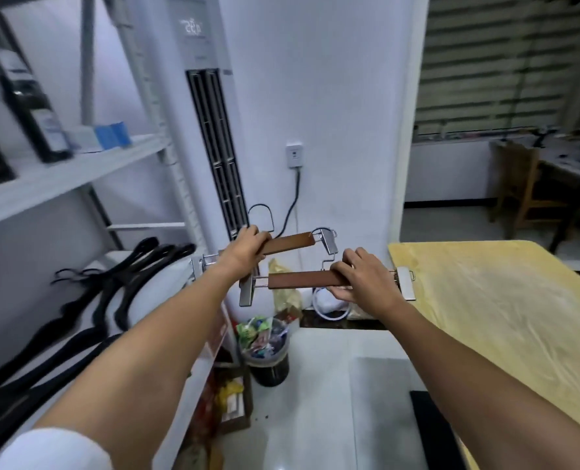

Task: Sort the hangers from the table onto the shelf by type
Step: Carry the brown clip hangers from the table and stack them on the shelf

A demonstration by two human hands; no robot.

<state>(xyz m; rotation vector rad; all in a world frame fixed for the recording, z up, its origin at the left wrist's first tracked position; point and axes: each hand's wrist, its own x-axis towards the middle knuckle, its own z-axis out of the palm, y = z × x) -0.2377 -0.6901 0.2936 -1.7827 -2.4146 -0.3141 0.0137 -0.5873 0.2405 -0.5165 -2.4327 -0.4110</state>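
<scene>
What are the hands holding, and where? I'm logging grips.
Each grips a brown wooden clip hanger by its bar: left hand one, right hand another.

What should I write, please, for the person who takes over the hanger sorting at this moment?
Left hand: closed on one wooden clip hanger, held in the air.
Right hand: closed on a second wooden clip hanger, also in the air.
Done: black hangers lie together on the shelf at left.
Left: set both clip hangers on the shelf, apart from the black ones. The visible part of the table shows no hangers.
</scene>
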